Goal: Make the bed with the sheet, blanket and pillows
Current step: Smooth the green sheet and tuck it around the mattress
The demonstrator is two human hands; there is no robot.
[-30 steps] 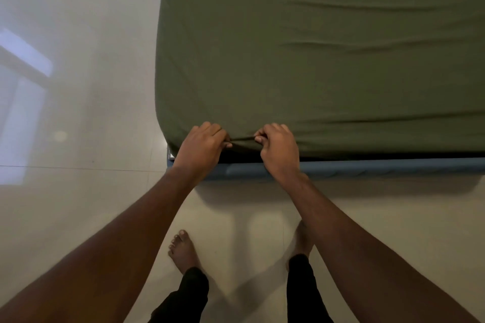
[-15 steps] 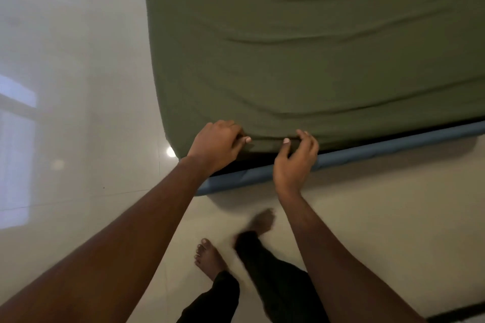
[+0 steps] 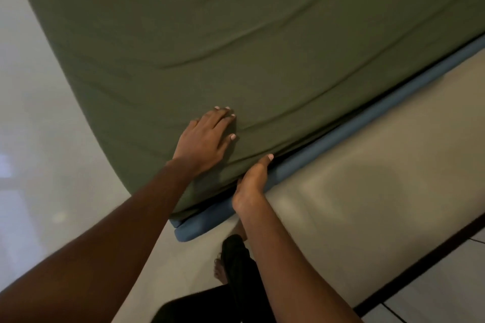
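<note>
— What could have gone wrong from there?

— The olive-green fitted sheet (image 3: 262, 34) lay stretched flat, but long creases ran across it, and its near hem sat just above the blue padded bed frame (image 3: 354, 126). If that tuck was shallow, the hem could have sprung out once the cloth was tugged from another side, most likely at the near left corner.

— And the hands?

— The left grip (image 3: 206, 139) lay flat on top of the sheet close to the near edge, fingers straight and together, holding nothing and only pressing the cloth. A hard sideways push from it could have bunched up new folds instead of clearing them.

— The other one?

— The right grip (image 3: 250, 178) was at the near edge, just right of the left one, with its thumb up against the sheet's side. Its fingers were hidden beneath the edge, so it could not be told whether they held the hem. Fingers caught between the covered edge and the frame were a risk too.

— So where was the sheet relative to both?

— Under the left palm and against the right thumb, spreading far and right from them. No blanket or pillows showed, so those steps looked not yet begun.
</note>
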